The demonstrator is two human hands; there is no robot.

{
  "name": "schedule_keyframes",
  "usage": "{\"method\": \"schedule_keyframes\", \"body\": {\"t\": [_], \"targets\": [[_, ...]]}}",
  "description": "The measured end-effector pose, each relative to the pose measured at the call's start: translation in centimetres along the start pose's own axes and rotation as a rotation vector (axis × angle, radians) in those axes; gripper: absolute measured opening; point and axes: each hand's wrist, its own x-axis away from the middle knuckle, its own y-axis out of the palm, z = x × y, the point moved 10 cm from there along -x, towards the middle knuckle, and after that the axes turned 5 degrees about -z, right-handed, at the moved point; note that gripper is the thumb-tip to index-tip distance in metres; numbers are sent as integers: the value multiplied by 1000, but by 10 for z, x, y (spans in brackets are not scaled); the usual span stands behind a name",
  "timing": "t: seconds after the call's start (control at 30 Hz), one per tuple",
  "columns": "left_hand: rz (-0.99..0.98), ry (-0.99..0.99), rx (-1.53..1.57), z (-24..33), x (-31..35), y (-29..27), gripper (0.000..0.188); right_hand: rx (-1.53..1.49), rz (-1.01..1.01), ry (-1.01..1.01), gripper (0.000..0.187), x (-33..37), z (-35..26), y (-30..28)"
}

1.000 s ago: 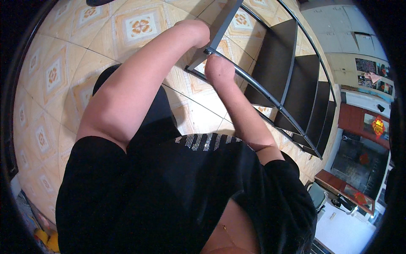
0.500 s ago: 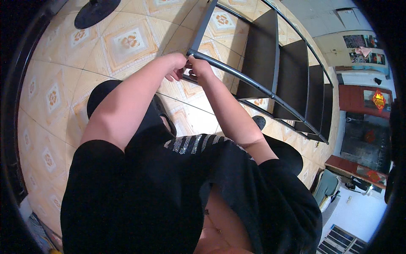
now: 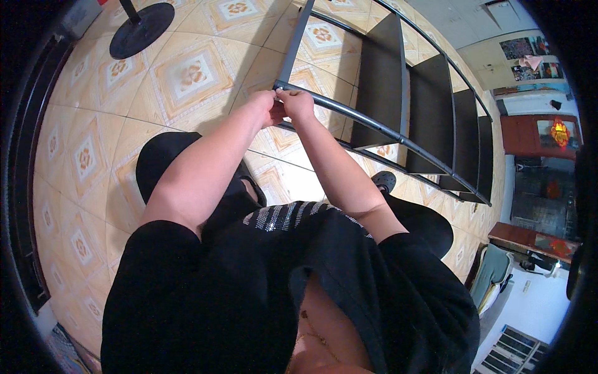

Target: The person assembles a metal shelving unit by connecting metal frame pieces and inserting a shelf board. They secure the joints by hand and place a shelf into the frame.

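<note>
A black metal shelf rack [image 3: 349, 111] with dark boards [image 3: 380, 81] lies tipped over on the floor in front of me. Both of my hands meet at its near left corner, where the long tube joins the end bar [image 3: 296, 47]. My left hand [image 3: 266, 109] is closed beside the corner, its fingers curled in below the tube. Close against it, my right hand [image 3: 297, 103] pinches with thumb and fingers at the corner. Whatever sits between the fingers is too small and too covered to make out.
Patterned tiles [image 3: 190, 73] cover the floor. A round black stand base [image 3: 142, 30] is at the upper left. My bent knees and dark shoes [image 3: 384, 181] are close to the rack. A folded greenish chair [image 3: 490, 274] leans near the wall at right.
My left hand's fingers, spread below the corner earlier, are now drawn in closer to my right hand. The view has shifted slightly; the rack stays in place.
</note>
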Motion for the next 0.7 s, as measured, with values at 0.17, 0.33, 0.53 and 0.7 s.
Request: {"method": "schedule_keyframes", "body": {"t": [0.17, 0.33, 0.53, 0.7], "targets": [[190, 136, 151, 3, 22, 6, 21, 22, 112, -47, 25, 1, 1, -12], [192, 200, 414, 6, 21, 14, 14, 120, 108, -56, 24, -4, -6, -12], [209, 197, 409, 7, -1, 10, 14, 125, 12, -75, 26, -7, -9, -13], [468, 345, 135, 27, -2, -18, 17, 402, 171, -311, 31, 19, -58, -39]]}}
